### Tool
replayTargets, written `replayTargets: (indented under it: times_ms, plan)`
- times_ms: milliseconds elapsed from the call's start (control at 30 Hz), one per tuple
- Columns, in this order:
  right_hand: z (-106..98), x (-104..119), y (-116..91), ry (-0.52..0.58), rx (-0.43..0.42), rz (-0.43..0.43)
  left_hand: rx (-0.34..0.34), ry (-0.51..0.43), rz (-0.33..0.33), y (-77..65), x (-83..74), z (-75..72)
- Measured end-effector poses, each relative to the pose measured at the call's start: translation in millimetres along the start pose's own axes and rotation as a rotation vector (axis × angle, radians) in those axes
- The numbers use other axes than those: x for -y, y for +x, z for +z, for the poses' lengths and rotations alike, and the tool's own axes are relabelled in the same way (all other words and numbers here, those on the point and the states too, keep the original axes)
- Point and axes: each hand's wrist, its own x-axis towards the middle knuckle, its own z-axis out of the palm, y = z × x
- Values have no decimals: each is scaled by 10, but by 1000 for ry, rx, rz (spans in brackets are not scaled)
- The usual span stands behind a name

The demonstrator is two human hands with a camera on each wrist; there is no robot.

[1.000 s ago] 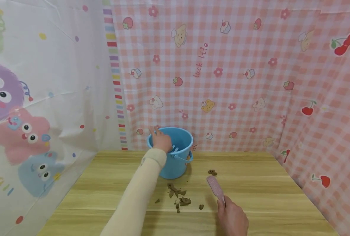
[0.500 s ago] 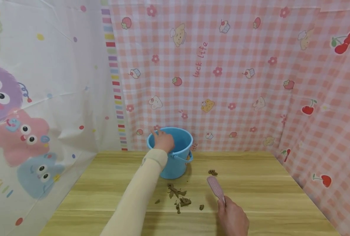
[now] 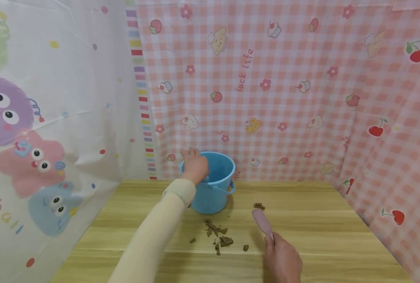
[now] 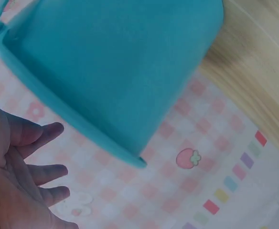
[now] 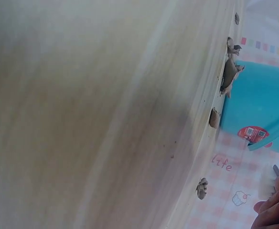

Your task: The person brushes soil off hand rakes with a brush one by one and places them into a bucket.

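A blue bucket [image 3: 210, 198] stands upright at the back of the table. My left hand [image 3: 195, 167] is over its near left rim with the fingers spread. In the left wrist view, the left hand [image 4: 17, 176] stays beside the bucket's rim [image 4: 77, 119], holding nothing visible. A bit of something pale shows under this hand inside the bucket, too small to make out. My right hand [image 3: 283, 257] grips the handle of a pink speckled brush [image 3: 262, 222], head pointing forward. Whitish bristles [image 5: 267, 183] show blurred in the right wrist view. Brown crumpled scraps [image 3: 225, 241] lie between bucket and brush.
The wood-patterned table [image 3: 323, 236] bears another brown scrap [image 3: 259, 206] just beyond the brush head and a small one [image 3: 246, 247] left of the right hand. Behind the bucket hangs a pink checked cloth [image 3: 284, 106]. A white patterned cloth [image 3: 93, 98] hangs at the left.
The left hand has shifted slightly at the bucket's rim. Pale bits beside it, plain inside the bucket one second ago, are now mostly hidden. The right hand still holds the brush; the scraps stay put.
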Motion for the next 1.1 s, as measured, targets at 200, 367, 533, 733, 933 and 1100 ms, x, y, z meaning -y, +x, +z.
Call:
replayTargets:
  times_ms: [200,367,533,733,933,1100]
  plan:
    - [-33,0,38,-6,0,-16,-125,-72,8,-193,140,-100]
    - [-83,-13,60,-9,-44,-54,-183,-160,24,-494,224,-135]
    - [-117,-37,85,-27,-44,-64,-272,-280,68,-942,315,-41]
    - [-146,-52,107,-36,-43,-91,-301,-275,62,-1478,453,173]
    - [-150,-68,125,-46,-31,-117,-222,-254,20,-1857,490,391]
    - [-128,-101,116,-57,25,-103,-201,-240,24,-2052,447,614]
